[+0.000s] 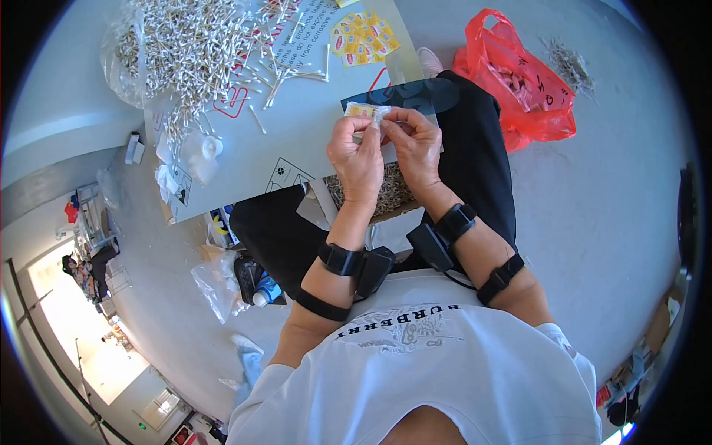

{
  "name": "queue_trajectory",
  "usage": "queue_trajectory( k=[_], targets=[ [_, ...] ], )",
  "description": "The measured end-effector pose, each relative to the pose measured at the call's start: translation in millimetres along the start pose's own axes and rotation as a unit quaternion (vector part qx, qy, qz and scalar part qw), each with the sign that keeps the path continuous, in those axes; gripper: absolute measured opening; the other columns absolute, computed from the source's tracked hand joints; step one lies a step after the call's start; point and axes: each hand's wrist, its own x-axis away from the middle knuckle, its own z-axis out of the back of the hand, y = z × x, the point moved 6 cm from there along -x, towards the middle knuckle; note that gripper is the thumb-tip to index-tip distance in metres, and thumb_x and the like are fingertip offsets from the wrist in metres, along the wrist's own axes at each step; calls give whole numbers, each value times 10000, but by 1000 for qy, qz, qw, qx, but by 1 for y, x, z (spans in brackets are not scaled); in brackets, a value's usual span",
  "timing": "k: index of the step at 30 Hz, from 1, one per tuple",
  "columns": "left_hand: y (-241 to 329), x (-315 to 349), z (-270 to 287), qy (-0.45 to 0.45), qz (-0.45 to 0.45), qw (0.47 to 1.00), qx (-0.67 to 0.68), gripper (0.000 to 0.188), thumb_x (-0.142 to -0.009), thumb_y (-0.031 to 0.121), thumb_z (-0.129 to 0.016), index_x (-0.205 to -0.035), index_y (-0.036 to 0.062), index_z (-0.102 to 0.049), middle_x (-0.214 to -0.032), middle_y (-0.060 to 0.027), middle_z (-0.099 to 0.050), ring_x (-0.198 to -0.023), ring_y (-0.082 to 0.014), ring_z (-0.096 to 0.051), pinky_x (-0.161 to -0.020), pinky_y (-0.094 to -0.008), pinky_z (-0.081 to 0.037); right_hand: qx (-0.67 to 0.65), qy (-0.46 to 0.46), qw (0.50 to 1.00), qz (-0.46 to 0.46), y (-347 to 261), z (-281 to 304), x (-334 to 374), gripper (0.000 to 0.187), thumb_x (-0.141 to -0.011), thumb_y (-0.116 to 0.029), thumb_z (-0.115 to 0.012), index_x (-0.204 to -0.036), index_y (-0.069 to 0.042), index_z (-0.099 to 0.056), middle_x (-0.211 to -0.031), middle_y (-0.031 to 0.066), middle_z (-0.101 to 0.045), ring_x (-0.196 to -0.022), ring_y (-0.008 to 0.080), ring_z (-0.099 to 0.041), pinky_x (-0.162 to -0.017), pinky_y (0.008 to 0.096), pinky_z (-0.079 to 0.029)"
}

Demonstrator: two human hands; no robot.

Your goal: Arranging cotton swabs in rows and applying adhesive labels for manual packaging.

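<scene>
- While the pale tabletop (256, 167) serves as landmark, a large heap of cotton swabs (189, 55) covers its far left part, with loose ones trailing toward its middle.
- Yellow printed labels (365, 38) lie on the tabletop's far right part; a small white round container (212, 147) stands near its left edge.
- Right of the tabletop, a red plastic bag (519, 81) sits open on the grey floor (593, 215).
- Below the tabletop's near edge, an open box of swabs (393, 191) shows between the forearms.
- Far left of the tabletop, another person (93, 271) appears beside a bright opening (81, 319).
- Above the tabletop's near right part is a clear packet with a yellow label (360, 110).
- Left hand (357, 159): thumb and forefinger pinch the packet, palm turned inward.
- Right hand (417, 148): thumb and forefinger pinch its clear end, other fingers curled.
- Both strapped forearms converge toward the tabletop, fingertips nearly meeting.
</scene>
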Motion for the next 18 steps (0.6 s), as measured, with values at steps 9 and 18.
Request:
queue_trajectory(
  k=[9,18],
  targets=[
    [9,4,-4,1,-91,995,-45,48,-816,-18,-645,-829,-15,-599,-827,-95,-637,-752,-175,-621,-687,-298,-512,168,-2,986,14,4,6,-15,104,-773,-17,-651,-828,63,-614,-796,113,-641,-703,169,-621,-650,306,-528],
    [14,-21,32,-27,-141,966,-217,383,-714,-34,-657,-1091,7,-607,-1153,-119,-609,-1034,-264,-578,-904,-350,-471,234,-83,968,25,-7,-2,-31,99,-772,-44,-618,-755,52,-597,-771,130,-629,-654,155,-577,-611,295,-472]
  ],
)
